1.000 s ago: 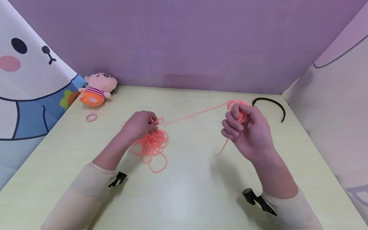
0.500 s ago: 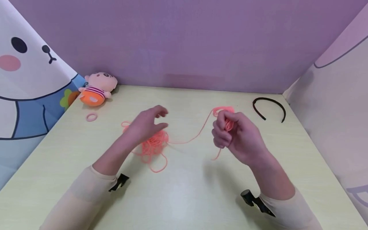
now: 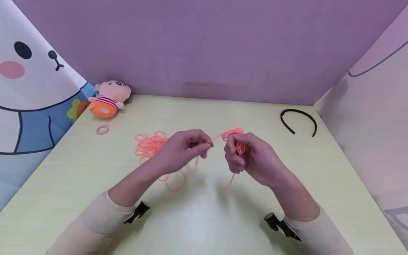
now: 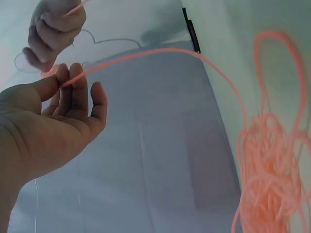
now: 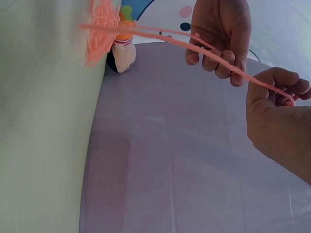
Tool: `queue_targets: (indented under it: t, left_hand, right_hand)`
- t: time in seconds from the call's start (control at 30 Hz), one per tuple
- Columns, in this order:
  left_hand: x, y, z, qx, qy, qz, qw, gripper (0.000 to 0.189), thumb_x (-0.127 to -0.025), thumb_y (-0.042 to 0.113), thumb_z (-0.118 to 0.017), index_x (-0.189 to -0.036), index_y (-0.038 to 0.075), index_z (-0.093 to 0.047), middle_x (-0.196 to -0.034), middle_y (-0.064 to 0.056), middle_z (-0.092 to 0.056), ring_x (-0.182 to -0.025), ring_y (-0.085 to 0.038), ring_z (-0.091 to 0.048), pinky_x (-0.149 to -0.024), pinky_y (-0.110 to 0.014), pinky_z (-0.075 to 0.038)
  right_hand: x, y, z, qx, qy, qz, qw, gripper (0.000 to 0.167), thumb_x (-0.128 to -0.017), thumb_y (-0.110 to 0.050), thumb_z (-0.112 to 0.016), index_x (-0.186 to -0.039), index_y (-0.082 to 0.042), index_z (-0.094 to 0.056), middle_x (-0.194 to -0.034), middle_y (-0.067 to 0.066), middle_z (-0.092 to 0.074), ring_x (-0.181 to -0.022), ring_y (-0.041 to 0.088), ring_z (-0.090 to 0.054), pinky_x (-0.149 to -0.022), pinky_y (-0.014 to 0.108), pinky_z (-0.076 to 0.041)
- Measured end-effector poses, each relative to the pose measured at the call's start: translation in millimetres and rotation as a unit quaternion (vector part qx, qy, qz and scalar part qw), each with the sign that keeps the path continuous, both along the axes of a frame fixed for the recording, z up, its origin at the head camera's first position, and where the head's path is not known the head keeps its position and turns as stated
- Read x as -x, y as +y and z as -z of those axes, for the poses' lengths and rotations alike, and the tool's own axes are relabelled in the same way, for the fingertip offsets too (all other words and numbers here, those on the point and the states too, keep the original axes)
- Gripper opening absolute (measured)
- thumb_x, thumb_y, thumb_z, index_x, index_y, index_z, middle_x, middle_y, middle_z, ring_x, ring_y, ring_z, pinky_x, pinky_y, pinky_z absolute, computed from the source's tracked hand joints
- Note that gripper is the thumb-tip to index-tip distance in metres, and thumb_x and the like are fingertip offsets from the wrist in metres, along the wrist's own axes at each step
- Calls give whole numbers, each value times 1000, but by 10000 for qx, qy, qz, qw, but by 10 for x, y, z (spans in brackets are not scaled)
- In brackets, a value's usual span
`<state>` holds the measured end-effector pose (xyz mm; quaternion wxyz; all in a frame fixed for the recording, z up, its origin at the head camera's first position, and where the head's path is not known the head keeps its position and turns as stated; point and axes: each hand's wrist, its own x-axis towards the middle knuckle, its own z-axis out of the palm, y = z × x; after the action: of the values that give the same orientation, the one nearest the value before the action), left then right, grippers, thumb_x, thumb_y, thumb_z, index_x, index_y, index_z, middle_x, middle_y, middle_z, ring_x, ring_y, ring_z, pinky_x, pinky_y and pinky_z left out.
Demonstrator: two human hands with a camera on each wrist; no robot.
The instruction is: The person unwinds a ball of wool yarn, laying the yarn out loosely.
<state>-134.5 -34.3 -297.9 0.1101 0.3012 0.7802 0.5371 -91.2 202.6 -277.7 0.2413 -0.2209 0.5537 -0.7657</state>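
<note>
My left hand (image 3: 183,150) pinches a strand of coral yarn between thumb and fingertips, raised over the table. In the left wrist view the yarn strand (image 4: 165,50) arcs from that pinch down to the loose heap. My right hand (image 3: 251,156) grips a small looped bundle of the same yarn (image 3: 240,147), its loops showing above the fist. A short tail of yarn (image 3: 231,181) hangs below the right hand. Between the two hands runs a short taut length. The tangled yarn heap (image 3: 149,146) lies on the table, partly behind the left hand.
A plush doll (image 3: 108,99) in orange lies at the back left, with a pink ring (image 3: 102,130) in front of it. At the back right is a black headband (image 3: 298,111). A purple wall (image 3: 204,49) closes off the table's (image 3: 204,226) far side.
My left hand let go of the yarn by the heap, moved right and now pinches the strand near the bundle. The right hand came left and nearer with its bundle, uncovering the headband.
</note>
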Motion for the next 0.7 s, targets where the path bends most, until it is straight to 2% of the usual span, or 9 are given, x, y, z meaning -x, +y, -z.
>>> queue_targets:
  t: [0.1, 0.17, 0.33, 0.43, 0.57, 0.7]
  left_hand:
    - [52, -91, -48, -118, -12, -478, 9988, 8, -102, 19, -64, -105, 14, -70, -80, -6, -67, -68, -23, -56, -58, -30, -40]
    - [93, -159, -82, -174, -1, -738, 9971, 9, -101, 20, -65, -105, 13, -70, -80, -7, -67, -67, -25, -55, -56, -30, -40]
    - [221, -306, -123, -324, 96, -1157, 9927, 13, -101, 20, -66, -108, 9, -69, -84, -11, -67, -79, -25, -65, -69, -33, -52]
    - [300, -391, -126, -434, 109, -1368, 9896, 16, -101, 19, -66, -110, 7, -68, -85, -13, -67, -82, -26, -67, -76, -35, -56]
    - [401, -494, -118, -535, 9, -1729, 9835, 19, -102, 20, -64, -112, 4, -66, -85, -14, -65, -81, -24, -68, -77, -32, -57]
    - [479, -571, -116, -680, -241, -2003, 9771, 21, -103, 18, -62, -115, 0, -64, -85, -10, -64, -77, -20, -67, -76, -28, -57]
  right_hand:
    - [19, 12, 7, -38, -62, 120, 9999, 41, -107, -19, -24, -77, -10, -50, -58, 3, -33, -56, 19, -29, -58, 34, -25]
    - [30, 15, 7, -49, -114, 154, 9998, 40, -106, -17, -24, -76, -10, -49, -58, 3, -32, -56, 19, -28, -58, 35, -24]
    - [43, 28, 9, -50, -231, 263, 9994, 41, -105, -16, -24, -73, -11, -49, -58, 3, -32, -56, 18, -27, -59, 34, -24]
    - [42, 32, 6, 20, -259, 316, 9992, 43, -106, -17, -24, -73, -11, -50, -57, 2, -32, -55, 18, -27, -58, 33, -25]
    - [42, 36, 12, 252, -331, 178, 9990, 44, -107, -17, -23, -76, -10, -52, -54, 0, -30, -49, 15, -24, -53, 30, -21]
    - [45, 42, 23, 384, -323, 60, 9987, 43, -108, -17, -22, -76, -11, -51, -52, -3, -26, -45, 13, -20, -48, 27, -16]
